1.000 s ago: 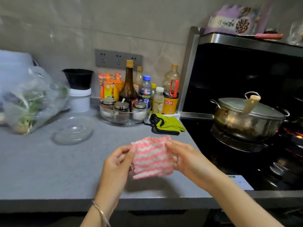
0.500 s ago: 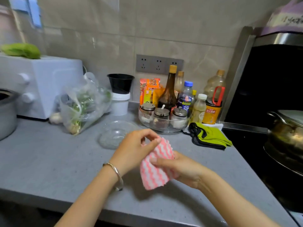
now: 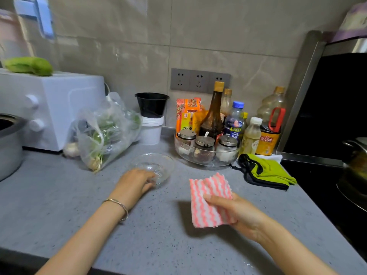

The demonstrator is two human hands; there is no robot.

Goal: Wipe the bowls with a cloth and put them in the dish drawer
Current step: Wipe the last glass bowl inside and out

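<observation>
Kitchen counter, mid-chore: the person's left hand [image 3: 135, 181] had let go of the pink-and-white striped cloth [image 3: 208, 201], which both hands had held together in front of the body half a second earlier, and had reached forward to the glass bowl [image 3: 156, 165]. Its bent fingers lay at the bowl's near rim, though whether they gripped the glass could not be told. A thin bracelet [image 3: 119, 207] sat on that wrist.

The right hand [image 3: 238, 213] now held the cloth alone, thumb pressed across its front and fingers behind, with the cloth spread flatter than before and raised above the grey counter [image 3: 59, 205]. The bowl stood on the counter where it had stood earlier, between a plastic bag [image 3: 105, 132] and a clear round tray [image 3: 206, 157].

The bag held leafy greens and pale stalks and leaned against a white appliance [image 3: 49, 108], on top of which a green vegetable [image 3: 29, 65] lay. The tray carried three lidded glass jars [image 3: 204, 143] with dark and pale seasonings inside. Behind them stood a tall dark bottle [image 3: 213, 112], a blue-capped bottle [image 3: 234, 120] and orange packets [image 3: 186, 114]. Beside the tray were a pale bottle [image 3: 251, 135] and a large jug with a red handle [image 3: 272, 120]. A black cup [image 3: 152, 104] sat nested in a white tub [image 3: 151, 130] by the wall. A green and black mitt [image 3: 266, 171] lay at the stove's edge, and a metal pot [image 3: 10, 143] showed at the far left.
</observation>
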